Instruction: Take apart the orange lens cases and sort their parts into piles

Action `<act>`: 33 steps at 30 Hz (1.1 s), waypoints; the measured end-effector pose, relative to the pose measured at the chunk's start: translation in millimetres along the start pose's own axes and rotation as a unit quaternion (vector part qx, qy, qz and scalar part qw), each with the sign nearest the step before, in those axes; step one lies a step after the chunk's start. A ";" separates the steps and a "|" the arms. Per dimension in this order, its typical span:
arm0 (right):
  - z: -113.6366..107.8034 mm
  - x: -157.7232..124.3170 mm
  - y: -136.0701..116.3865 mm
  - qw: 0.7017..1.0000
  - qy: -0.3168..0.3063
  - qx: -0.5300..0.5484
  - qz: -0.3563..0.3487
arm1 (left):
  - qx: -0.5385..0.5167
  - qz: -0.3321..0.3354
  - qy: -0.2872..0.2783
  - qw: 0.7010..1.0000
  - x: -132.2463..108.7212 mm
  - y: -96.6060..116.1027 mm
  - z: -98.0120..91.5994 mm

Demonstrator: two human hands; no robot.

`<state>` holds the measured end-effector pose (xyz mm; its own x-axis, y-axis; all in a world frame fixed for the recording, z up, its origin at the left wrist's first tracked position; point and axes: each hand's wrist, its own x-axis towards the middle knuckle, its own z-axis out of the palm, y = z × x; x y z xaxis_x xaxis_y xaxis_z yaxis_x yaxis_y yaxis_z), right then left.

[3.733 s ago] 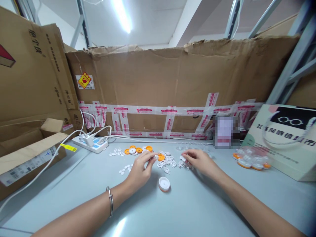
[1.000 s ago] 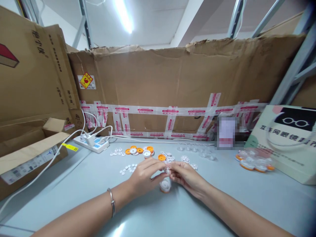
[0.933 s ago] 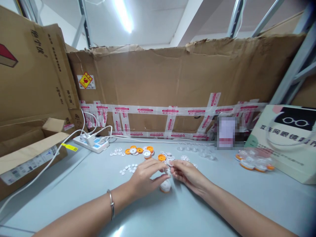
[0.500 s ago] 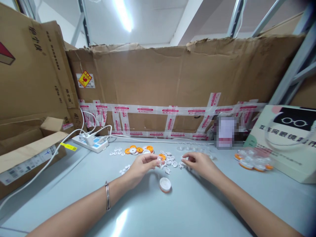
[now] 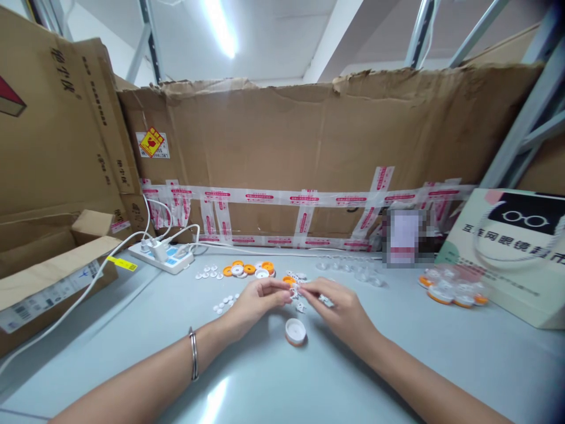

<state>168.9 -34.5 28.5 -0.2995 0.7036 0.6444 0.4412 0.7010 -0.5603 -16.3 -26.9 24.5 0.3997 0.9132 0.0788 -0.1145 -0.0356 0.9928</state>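
A taped cardboard wall (image 5: 309,147) backs the grey table (image 5: 375,377), with a printed paper bag (image 5: 507,259) at the right and a power strip (image 5: 161,257) at the left; the left hand (image 5: 258,297) and right hand (image 5: 342,309) meet fingertip to fingertip at the near edge of the pile of white pieces (image 5: 301,277); the left thumb and forefinger are pinched shut on a small white piece (image 5: 295,291), while the right fingertips close in on the same spot, though whether they grip it I cannot tell; the white cap (image 5: 295,331) lies open side up on the table just below both hands, touched by neither; orange rings (image 5: 247,269) sit behind. The piece is tiny and held only at its edge, so it could spring out and vanish among the loose ones; a wrist could also nudge the cap. Half a second earlier the hands were apart, the right over the pile's far side; the cap has not moved.
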 end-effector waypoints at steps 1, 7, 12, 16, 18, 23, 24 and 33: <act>-2.8 2.0 3.6 0.999 0.018 0.005 0.037 | 0.016 0.002 0.015 1.000 -0.2 1.3 0.2; -6.6 11.7 28.0 0.982 0.044 0.017 0.182 | 0.101 0.014 0.025 0.994 -3.5 6.1 4.6; 1.0 13.6 39.1 0.966 -0.001 0.060 0.253 | 0.161 0.032 0.001 0.986 -3.7 3.4 5.9; -2.1 12.8 31.9 0.963 -0.015 0.088 0.253 | 0.257 0.046 -0.002 0.965 -7.0 6.6 1.5; -4.9 11.3 22.9 0.969 -0.054 0.084 0.226 | 0.310 0.037 -0.014 0.950 -10.2 7.9 -1.7; -6.3 4.2 2.6 0.960 -0.221 0.078 0.152 | 0.406 0.071 -0.096 0.906 -15.0 1.4 -4.2; -5.6 2.7 0.8 0.956 -0.242 0.070 0.147 | 0.422 0.081 -0.099 0.897 -14.8 -0.6 -3.2; -2.7 -0.8 -0.7 0.951 -0.270 0.073 0.134 | 0.442 0.101 -0.079 0.888 -12.3 -4.4 1.7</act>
<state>171.2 -35.9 29.8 -0.6015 0.7884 0.1287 0.4520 0.4688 -0.7589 -19.1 -38.7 19.3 0.5830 0.7863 0.2046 0.5325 -0.5600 0.6347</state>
